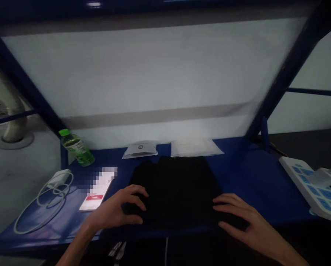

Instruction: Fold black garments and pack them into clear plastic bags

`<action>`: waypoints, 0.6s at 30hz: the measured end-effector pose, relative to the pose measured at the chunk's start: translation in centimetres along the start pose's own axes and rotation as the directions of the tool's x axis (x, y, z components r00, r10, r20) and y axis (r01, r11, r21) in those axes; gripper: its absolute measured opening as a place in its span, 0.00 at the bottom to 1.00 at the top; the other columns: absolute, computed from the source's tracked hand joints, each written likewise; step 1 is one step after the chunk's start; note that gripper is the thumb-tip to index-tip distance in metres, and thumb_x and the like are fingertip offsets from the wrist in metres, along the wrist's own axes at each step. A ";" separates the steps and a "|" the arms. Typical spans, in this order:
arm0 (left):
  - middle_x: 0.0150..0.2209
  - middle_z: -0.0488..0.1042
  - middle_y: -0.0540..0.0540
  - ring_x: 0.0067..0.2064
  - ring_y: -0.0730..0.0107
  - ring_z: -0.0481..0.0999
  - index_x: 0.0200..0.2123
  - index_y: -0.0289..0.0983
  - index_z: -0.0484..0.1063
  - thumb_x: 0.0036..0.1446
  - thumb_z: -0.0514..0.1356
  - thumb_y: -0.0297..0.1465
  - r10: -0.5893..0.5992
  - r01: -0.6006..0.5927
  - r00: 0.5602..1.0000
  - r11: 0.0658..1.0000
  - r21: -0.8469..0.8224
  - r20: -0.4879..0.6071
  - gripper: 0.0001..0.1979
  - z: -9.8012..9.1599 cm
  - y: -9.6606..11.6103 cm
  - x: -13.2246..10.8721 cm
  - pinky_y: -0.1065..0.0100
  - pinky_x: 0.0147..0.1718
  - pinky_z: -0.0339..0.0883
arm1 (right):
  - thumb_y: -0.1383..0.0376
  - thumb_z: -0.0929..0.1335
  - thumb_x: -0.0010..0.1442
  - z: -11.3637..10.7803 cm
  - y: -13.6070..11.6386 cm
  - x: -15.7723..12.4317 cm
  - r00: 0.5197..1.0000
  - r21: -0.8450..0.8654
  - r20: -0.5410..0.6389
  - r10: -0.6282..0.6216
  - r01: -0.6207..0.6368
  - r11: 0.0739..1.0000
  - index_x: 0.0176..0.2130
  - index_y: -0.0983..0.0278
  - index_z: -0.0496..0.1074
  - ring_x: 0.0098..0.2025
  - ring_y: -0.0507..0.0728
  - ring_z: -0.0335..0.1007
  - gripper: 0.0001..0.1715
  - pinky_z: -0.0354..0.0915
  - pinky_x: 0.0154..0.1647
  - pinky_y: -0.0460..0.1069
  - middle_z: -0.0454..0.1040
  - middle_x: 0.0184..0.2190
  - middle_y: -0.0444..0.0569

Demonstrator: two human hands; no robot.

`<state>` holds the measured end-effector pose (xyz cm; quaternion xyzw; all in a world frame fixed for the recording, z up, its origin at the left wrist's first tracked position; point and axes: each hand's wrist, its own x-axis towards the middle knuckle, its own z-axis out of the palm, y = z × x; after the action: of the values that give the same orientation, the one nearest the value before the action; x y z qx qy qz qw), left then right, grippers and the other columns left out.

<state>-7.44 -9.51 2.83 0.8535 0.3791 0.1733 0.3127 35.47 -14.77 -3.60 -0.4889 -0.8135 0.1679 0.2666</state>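
A black folded cloth, seemingly a garment, lies on the blue shelf right in front of me. My left hand rests at its left side, fingers apart and curved toward the fabric. On the opposite side, my right hand has its fingers stretched out, with the tips at the cloth's right edge. Neither hand has a visible grip on the fabric. The dark folds make the exact finger contact hard to see.
Behind the cloth lie a smaller plastic packet and a wider one. To the left are a lit phone, a charger with a coiled white cable and a green bottle. A power strip is at the right edge.
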 end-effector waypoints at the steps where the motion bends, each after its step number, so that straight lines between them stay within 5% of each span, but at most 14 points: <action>1: 0.53 0.73 0.46 0.58 0.56 0.69 0.37 0.47 0.81 0.55 0.68 0.39 -0.010 0.010 1.000 1.000 0.001 -0.016 0.07 0.0 0.1 -0.1 0.59 0.55 0.65 | 0.57 0.70 0.61 0.1 0.1 0.0 1.000 0.014 -0.013 0.007 -0.007 1.000 0.49 0.50 0.77 0.59 0.65 0.67 0.15 0.66 0.59 0.62 0.75 0.53 0.48; 6: 0.45 0.77 0.47 0.46 0.64 0.76 0.35 0.42 0.78 0.60 0.62 0.39 -0.059 0.053 0.991 0.997 -0.054 -0.123 0.08 -0.4 0.4 0.9 0.65 0.47 0.68 | 0.56 0.67 0.65 -0.5 -0.1 1.4 0.983 0.100 -0.173 0.068 -0.051 0.994 0.43 0.52 0.79 0.52 0.63 0.73 0.12 0.71 0.53 0.58 0.79 0.46 0.47; 11: 0.32 0.77 0.51 0.34 0.68 0.75 0.38 0.41 0.76 0.63 0.56 0.43 -0.230 0.235 0.923 0.972 -0.020 -0.309 0.14 -0.6 -0.2 2.8 0.70 0.33 0.65 | 0.52 0.65 0.64 -1.5 -0.5 4.3 0.937 0.084 -0.295 0.185 -0.167 0.982 0.44 0.54 0.77 0.41 0.61 0.78 0.15 0.74 0.37 0.51 0.80 0.41 0.47; 18: 0.26 0.76 0.50 0.28 0.65 0.74 0.36 0.43 0.77 0.60 0.59 0.45 -0.291 0.418 0.857 0.875 0.245 -0.425 0.14 0.6 -2.7 5.4 0.69 0.27 0.57 | 0.54 0.65 0.62 0.3 0.9 7.0 0.941 -0.078 -0.220 0.257 -0.280 0.957 0.38 0.56 0.69 0.25 0.57 0.73 0.10 0.65 0.25 0.51 0.77 0.29 0.44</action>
<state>-5.05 -4.29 0.85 0.7583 0.6078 0.2060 0.1148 33.33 -8.17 -2.44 -0.6237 -0.7149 0.1065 0.2976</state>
